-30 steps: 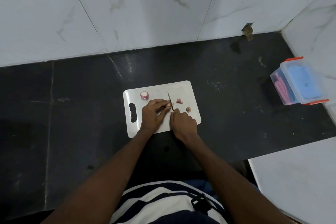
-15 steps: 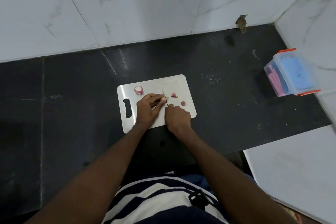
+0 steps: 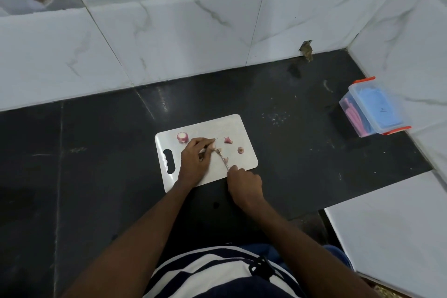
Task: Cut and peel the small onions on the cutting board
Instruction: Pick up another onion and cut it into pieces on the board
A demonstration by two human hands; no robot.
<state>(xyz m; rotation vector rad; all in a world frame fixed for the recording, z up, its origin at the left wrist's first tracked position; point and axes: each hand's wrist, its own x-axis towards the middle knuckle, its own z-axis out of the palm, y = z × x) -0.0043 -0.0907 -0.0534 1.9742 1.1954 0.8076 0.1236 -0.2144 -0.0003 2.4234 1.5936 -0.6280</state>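
Observation:
A white cutting board [image 3: 242, 133] lies on the black counter. My left hand [image 3: 194, 161] rests on the board and pinches a small onion [image 3: 212, 146] at its fingertips. My right hand [image 3: 245, 185] sits at the board's near edge, closed on a knife [image 3: 223, 159] whose thin blade points up-left toward the onion. A trimmed onion [image 3: 182, 137] with a white cut face stands at the board's far left. Pink cut-off scraps lie at the board's right: one [image 3: 227, 140] farther back, one [image 3: 240, 150] nearer, and a tiny bit [image 3: 226, 159] beside the blade.
A clear plastic box [image 3: 373, 107] with orange clips and blue and pink contents stands at the right against the marble wall. A white marble block [image 3: 391, 237] juts in at the lower right. Marble tiles back the black counter [image 3: 96, 152].
My right hand has pulled back toward me to the board's near edge, tilting the knife so its blade now slants toward the onion. A small new scrap lies beside the blade.

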